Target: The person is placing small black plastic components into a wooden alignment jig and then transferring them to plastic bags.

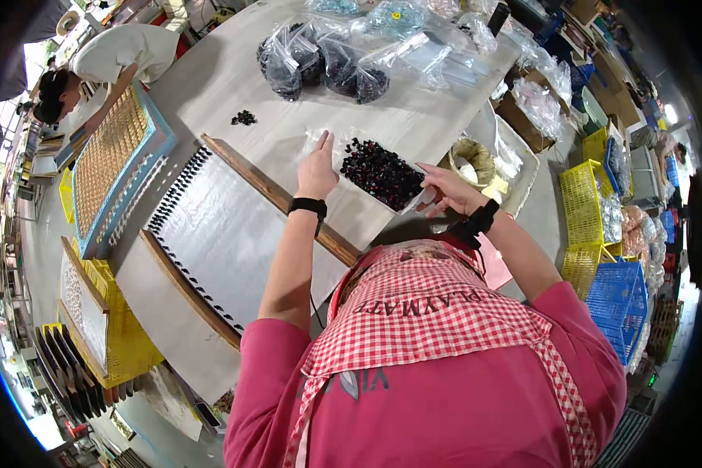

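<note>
Now: dark bead pile [381, 173] between hands; left hand [317, 173] flat, open, empty beside it; right hand [450, 189] loosely open at its edge.

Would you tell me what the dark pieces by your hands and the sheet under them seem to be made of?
Dark pieces: probably glossy plastic or glass beads; they glint.
Sheet: likely thin clear plastic film; the grey table shows through.

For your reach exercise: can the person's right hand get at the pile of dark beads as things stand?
Probably yes. The right hand sits at the edge of the clear sheet that holds the dark beads, fingers pointing at them, and nothing lies between.
</note>
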The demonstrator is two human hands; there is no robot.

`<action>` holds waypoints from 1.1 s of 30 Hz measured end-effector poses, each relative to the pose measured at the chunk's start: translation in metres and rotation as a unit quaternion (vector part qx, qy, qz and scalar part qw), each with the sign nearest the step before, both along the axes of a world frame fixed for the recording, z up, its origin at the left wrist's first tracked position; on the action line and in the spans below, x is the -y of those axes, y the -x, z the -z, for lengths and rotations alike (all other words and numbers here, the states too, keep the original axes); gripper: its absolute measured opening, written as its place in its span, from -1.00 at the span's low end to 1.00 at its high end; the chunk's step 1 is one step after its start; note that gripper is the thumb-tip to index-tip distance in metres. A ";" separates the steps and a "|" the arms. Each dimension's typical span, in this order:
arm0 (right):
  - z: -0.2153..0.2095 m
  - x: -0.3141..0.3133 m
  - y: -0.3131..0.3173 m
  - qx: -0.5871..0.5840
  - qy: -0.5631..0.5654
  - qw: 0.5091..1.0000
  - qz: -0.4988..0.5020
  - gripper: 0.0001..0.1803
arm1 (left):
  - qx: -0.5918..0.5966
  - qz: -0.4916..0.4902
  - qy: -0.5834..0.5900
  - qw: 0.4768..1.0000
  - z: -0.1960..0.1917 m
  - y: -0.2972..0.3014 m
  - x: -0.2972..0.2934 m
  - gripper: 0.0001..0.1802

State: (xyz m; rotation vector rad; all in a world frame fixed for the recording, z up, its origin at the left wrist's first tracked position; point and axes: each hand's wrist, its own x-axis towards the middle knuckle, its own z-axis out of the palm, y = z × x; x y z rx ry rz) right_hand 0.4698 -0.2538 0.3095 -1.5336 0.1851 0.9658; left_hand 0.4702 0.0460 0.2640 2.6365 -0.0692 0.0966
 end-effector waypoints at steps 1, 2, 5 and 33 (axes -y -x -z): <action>-0.002 -0.003 -0.002 0.005 0.007 1.000 -0.018 -0.30 | 0.011 0.016 -0.005 1.000 0.003 0.001 -0.004 -0.10; -0.004 -0.007 -0.003 0.011 0.014 0.999 -0.036 -0.30 | 0.011 0.006 -0.007 1.000 0.006 0.003 -0.009 -0.10; -0.001 -0.009 -0.009 0.017 0.024 0.998 -0.052 -0.30 | 0.027 0.054 -0.002 0.998 0.006 0.010 -0.011 -0.05; -0.008 -0.008 -0.057 0.014 0.059 0.983 -0.173 -0.44 | -0.023 0.176 -0.004 0.984 -0.007 -0.001 -0.003 0.15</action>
